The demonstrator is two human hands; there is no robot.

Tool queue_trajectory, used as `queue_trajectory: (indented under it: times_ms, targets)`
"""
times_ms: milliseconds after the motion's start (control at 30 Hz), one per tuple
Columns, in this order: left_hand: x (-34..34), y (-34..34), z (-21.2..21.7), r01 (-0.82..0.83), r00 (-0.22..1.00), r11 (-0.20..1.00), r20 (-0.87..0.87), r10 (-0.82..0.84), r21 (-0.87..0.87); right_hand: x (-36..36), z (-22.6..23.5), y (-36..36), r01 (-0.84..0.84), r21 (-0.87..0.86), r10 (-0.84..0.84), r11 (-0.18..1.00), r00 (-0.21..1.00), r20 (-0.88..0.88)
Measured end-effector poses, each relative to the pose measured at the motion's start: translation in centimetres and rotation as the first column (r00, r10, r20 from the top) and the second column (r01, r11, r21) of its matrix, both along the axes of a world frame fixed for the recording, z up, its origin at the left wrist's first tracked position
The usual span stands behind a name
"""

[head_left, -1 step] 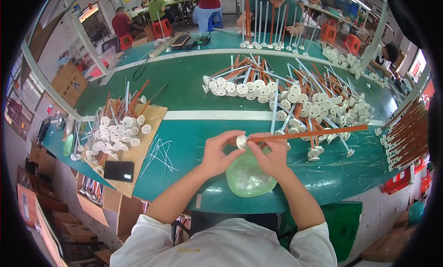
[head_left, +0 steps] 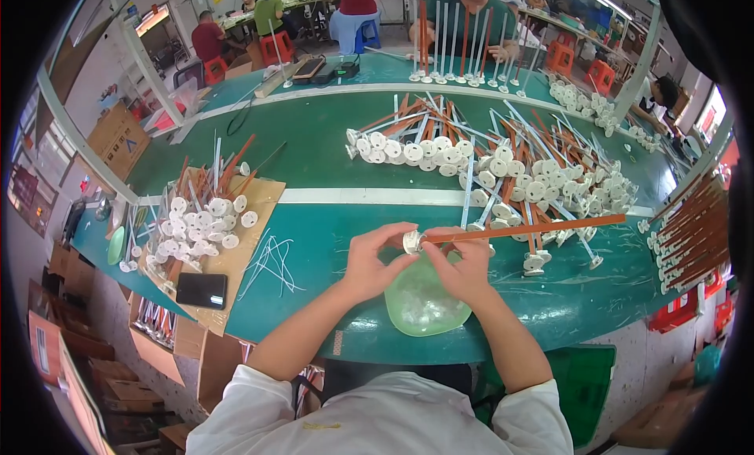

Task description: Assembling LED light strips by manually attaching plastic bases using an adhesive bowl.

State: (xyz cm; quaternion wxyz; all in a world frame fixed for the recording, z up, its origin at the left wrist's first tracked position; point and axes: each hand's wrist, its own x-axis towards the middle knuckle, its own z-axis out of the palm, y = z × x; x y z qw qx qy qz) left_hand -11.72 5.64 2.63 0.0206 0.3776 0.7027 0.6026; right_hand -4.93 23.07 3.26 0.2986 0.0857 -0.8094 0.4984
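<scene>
Green bench (head_left: 314, 148): left hand (head_left: 369, 262) pinches white disc (head_left: 411, 241); right hand (head_left: 465, 265) grips orange rod (head_left: 534, 229) joined to it, both above green bowl (head_left: 420, 306)

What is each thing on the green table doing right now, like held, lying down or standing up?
Orange rod: held level, white disc on its left end.
White disc: pinched by both hands.
Left hand: gripping the disc.
Right hand: gripping the rod's end.
Green bowl: resting under the hands.
Black phone: lying flat, screen dark.
Far rods: standing upright.
</scene>
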Motion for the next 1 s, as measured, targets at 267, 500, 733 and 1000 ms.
queue_trajectory:
  times_ms: [267, 500, 733, 1000]
  targets:
    - [0.8, 0.5, 0.2, -0.194, 0.844, 0.979, -0.497, 0.2, 0.066, -0.4, -1.8, -0.1, -0.074, -0.237, 0.097, 0.969, 0.991, 0.088]
    - [0.9, -0.2, -1.6, -0.19, 0.773, 0.979, -0.603, 0.199, 0.081, 0.5, -2.0, -0.3, -0.009, -0.147, 0.027, 0.989, 0.993, 0.119]
    - [0.0, -0.8, -0.2, -0.204, 0.751, 0.946, -0.58, 0.316, 0.252, -0.7, -1.2, -0.5, 0.046, -0.281, -0.044, 0.959, 0.999, 0.012]
    - [-6.1, -22.6, 9.4, -0.53, 0.434, 0.72, -0.586, 0.684, 0.448, 9.5, 6.1, 0.3, 0.33, 0.465, -0.133, 0.822, 0.904, -0.406]
